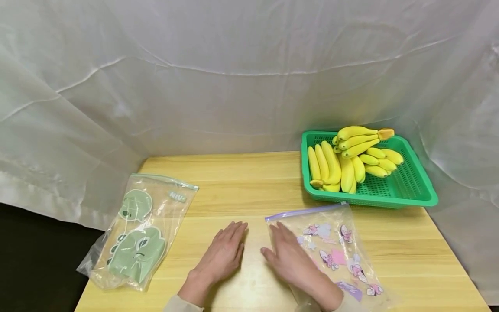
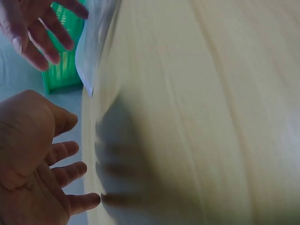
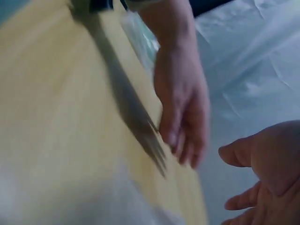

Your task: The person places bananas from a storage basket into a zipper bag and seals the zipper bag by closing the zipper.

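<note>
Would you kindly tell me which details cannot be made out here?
- Head view: upper bananas hide others in the basket, preventing a sure count.
- Head view: the right arm covers part of the purple-edged bag.
- Left wrist view: the top edge cuts off that bag.
- Right wrist view: the green-printed bag is blurred, partly behind the left arm.

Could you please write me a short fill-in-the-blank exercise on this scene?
The green rectangular plastic basket holds bunches of yellow ____.
The clear plastic bag with green cartoon prints lies on the person's ____ side of the wood-grained table.
The clear plastic bag with pink prints lies to the ____ of the bare left hand.
That hand and the bare right hand hold ____.
Missing words: bananas, left, right, nothing.
</note>
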